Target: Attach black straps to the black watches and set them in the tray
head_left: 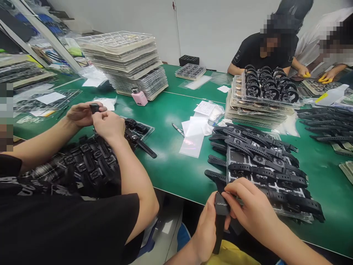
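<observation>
My left hand (pixel 205 232) is wrapped round a black smartwatch (pixel 221 206) with a dark square face and pale lettering on it. Its strap hangs down past my palm, and the other strap end points up toward the table edge. With thumb and fingers, my right hand (pixel 252 209) pinches the upper right edge of the same watch. Just beyond my hands lies a clear plastic tray (pixel 238 158) loaded with many black watches, their perforated straps (pixel 239 169) sticking out over both sides.
A co-worker's hands (pixel 107 121) hold a watch at left, above a tray of watches (pixel 96 158). Tall tray stacks (pixel 124 55) and a pink bottle (pixel 139 97) stand behind. A pen (pixel 178 129) and papers (pixel 193 138) lie mid-table. Two people sit across, beyond stacked trays (pixel 255 110).
</observation>
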Motion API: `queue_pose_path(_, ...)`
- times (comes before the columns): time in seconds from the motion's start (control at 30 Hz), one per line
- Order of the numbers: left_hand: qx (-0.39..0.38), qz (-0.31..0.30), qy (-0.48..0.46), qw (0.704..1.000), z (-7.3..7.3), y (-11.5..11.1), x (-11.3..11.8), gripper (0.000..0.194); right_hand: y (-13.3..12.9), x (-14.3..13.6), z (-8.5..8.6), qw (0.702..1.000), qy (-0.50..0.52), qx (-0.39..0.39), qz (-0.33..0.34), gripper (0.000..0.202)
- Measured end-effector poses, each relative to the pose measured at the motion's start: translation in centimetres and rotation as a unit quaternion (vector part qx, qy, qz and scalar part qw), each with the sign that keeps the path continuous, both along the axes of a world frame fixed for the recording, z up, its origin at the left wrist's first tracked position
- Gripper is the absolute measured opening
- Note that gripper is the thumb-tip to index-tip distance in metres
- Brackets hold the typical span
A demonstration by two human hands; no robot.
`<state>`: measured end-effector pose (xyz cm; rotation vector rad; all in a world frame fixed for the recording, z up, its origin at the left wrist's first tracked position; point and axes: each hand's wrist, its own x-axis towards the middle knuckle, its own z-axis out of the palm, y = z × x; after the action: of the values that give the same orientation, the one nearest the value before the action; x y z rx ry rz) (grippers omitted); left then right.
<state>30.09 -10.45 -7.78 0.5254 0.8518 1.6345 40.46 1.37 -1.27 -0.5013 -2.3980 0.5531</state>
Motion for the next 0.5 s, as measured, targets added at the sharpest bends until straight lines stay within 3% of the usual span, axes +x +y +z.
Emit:
queue_pose_path(0.17,-0.006,0.030,-0.001,1.000,0.7,-0.2,-1.0,0.040,-1.6,2.7,0.4,0.989,0.140,-0.008,-0.043,0.025)
queue_pose_path(0.3,0.052,0.077,-0.106,0.990,1.6,-0.1,-2.0,0.025,-4.6,3.7,-0.4,0.964,0.131,-0.228,-0.049,0.016)
queue_pose_path(0.37,0.079,0.081,-0.166,0.980,2.1,0.0,-2.2,0.019,-6.0,3.1,-1.2,0.942,0.122,-0.306,-0.058,0.031)
queue_pose_path(0.5,0.113,0.036,-0.250,0.961,3.0,0.0,-2.0,0.018,-7.9,2.3,-3.0,0.923,0.134,-0.353,-0.068,0.075)
